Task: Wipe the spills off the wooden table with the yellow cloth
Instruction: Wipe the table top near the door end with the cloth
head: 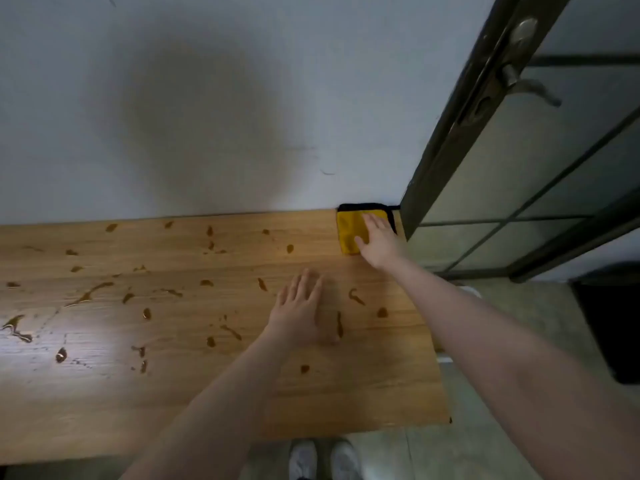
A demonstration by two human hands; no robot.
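Observation:
The wooden table (104,403) stands against a white wall and carries several brown spills (86,296) scattered over its top. A folded yellow cloth (348,230) with a black edge lies in the table's far right corner. My right hand (379,242) rests flat on the cloth's right half with fingers straight. My left hand (299,308) lies flat on the wood near the middle right, fingers spread, next to a thin brown streak (340,323).
A dark-framed glass door (519,168) with a metal handle (533,86) stands just right of the table's far corner. A dark bin (613,323) sits on the floor at the right. My white shoes (323,459) show below the table's near edge.

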